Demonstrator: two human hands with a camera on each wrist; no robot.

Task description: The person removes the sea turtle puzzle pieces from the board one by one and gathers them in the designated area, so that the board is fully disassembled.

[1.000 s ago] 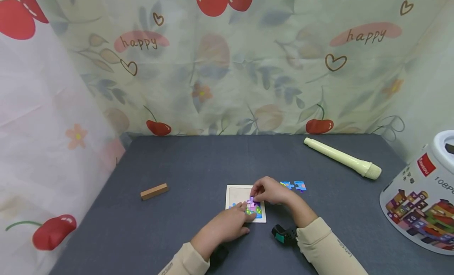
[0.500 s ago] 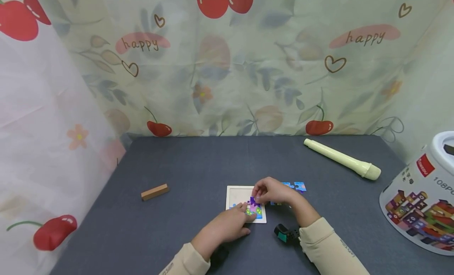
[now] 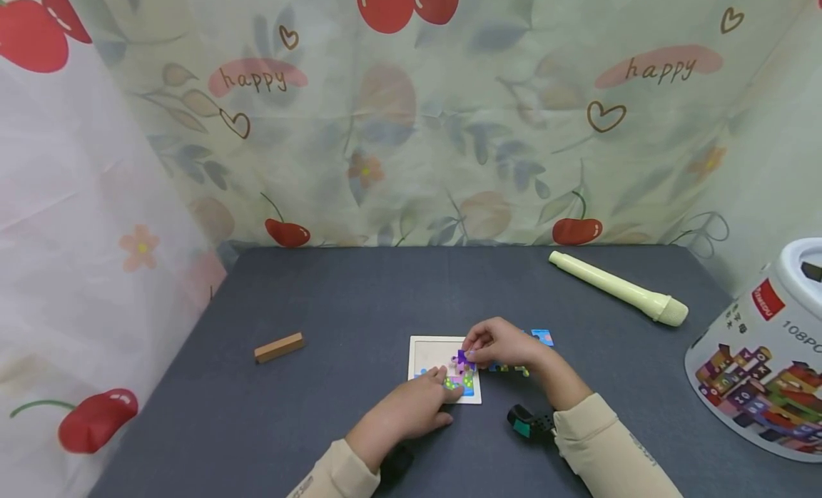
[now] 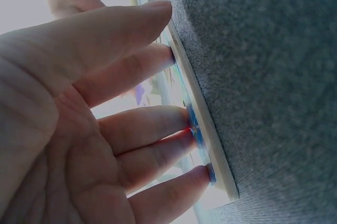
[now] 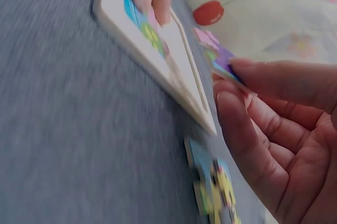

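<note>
My right hand (image 3: 502, 343) pinches a purple and pink jigsaw piece (image 5: 224, 61) between thumb and finger. The piece is held tilted, above the pale wooden puzzle tray (image 5: 142, 45). My left hand (image 3: 414, 405) rests its extended fingertips on the joined jigsaw pieces (image 3: 467, 385) along the tray's near side. In the left wrist view, the fingers (image 4: 147, 124) touch the pieces just inside the tray's rim (image 4: 202, 113). Part of the picture is hidden under that hand.
Loose jigsaw pieces (image 5: 210, 176) lie right of the tray, partly behind my right hand. A wooden block (image 3: 279, 347) lies left. A pale yellow toy microphone (image 3: 619, 287) lies at the back right; a large printed tub (image 3: 760, 355) stands at the right edge.
My right hand has shifted slightly right with the purple piece, lifting it off the pieces in the tray. The left hand has stayed in place.
</note>
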